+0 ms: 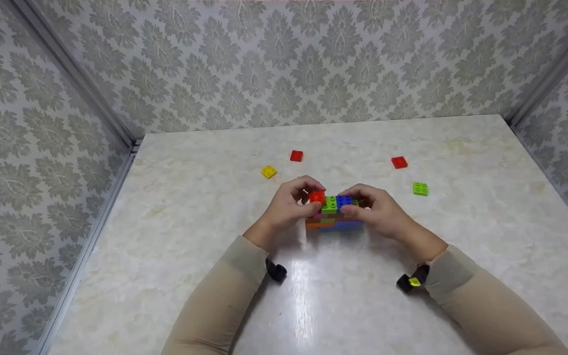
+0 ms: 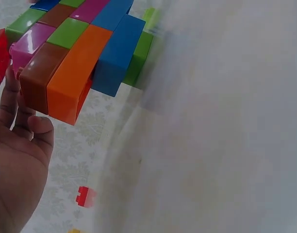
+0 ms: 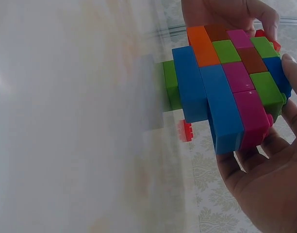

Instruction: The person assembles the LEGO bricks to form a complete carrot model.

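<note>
A wall of stacked toy building bricks (image 1: 341, 225) stands on the table in front of me, wide at mid-height over a narrower green brick (image 3: 172, 85) at the bottom. My left hand (image 1: 291, 203) pinches a red brick (image 1: 316, 196) between thumb and fingers at the wall's upper left end. Beside it in the top row sit a green brick (image 1: 329, 204) and a blue brick (image 1: 344, 200). My right hand (image 1: 380, 209) grips the right end of the wall, thumb at the blue brick and fingers behind. The right wrist view shows orange, brown, magenta, green and blue bricks in the wall's face.
Loose bricks lie beyond my hands: a yellow one (image 1: 268, 171) and a red one (image 1: 296, 156) to the left, another red brick (image 1: 399, 162) and a light green brick (image 1: 420, 189) to the right. Patterned wall panels (image 1: 284, 64) border the marbled table (image 1: 175, 236).
</note>
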Motion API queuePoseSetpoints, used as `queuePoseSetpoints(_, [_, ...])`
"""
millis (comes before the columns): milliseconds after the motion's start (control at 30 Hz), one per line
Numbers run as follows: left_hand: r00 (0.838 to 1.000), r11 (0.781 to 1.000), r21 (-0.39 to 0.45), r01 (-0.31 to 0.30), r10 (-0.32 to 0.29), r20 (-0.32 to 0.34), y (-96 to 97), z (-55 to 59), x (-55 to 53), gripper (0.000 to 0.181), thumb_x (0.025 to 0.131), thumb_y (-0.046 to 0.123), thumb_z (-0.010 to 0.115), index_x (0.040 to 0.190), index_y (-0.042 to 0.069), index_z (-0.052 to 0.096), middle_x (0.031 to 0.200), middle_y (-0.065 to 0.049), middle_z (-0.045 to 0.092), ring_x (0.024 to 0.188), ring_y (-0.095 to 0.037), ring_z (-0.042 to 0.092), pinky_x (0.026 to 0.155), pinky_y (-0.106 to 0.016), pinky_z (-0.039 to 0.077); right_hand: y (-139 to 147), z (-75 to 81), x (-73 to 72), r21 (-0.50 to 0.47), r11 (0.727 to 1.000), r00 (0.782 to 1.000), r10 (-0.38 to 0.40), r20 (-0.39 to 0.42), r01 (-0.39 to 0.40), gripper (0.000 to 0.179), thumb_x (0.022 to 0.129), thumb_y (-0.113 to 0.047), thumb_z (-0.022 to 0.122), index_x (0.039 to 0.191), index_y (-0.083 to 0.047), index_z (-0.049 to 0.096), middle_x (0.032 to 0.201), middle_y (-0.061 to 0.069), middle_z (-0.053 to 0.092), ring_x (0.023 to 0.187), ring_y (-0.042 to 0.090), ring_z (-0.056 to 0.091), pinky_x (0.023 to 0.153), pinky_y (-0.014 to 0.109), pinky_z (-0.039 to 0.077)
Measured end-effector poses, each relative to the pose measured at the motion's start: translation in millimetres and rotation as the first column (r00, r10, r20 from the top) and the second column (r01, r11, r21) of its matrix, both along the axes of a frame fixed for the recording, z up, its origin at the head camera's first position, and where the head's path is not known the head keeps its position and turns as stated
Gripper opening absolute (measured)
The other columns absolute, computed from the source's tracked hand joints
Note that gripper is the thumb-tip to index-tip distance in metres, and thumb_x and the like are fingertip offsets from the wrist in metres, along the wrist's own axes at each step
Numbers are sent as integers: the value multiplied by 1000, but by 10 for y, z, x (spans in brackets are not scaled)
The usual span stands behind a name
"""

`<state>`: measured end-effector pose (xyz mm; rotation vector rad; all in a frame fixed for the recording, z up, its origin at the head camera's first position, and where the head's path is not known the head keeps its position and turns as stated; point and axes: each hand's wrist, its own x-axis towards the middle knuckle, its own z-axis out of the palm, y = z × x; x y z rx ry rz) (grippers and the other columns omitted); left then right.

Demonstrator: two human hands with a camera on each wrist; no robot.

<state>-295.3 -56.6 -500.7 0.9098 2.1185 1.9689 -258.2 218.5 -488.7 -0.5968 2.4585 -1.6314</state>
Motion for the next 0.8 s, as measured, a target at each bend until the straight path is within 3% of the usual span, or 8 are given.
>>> queuePoseSetpoints(300, [999,999,-45,18,-19,-37,28,21,27,35,94,14,81,122,-5,74,109,9,70,92,-17,54,79,-28,42,3,5,-1,-4,1000,1000,2,-11,-2,28,109,-22,78,134,-11,77,127,7,77,101,22,67,88,26,55])
queuePoseSetpoints(800, [999,999,-28,33,-32,24,33,45,50,37,98,10,82,127,-10,75,114,9,70,95,-16,54,82,-27,43,3,-3,1,-33,999,1000,16,-22,-17,27,110,-17,75,134,-6,76,123,7,76,99,15,66,90,25,54])
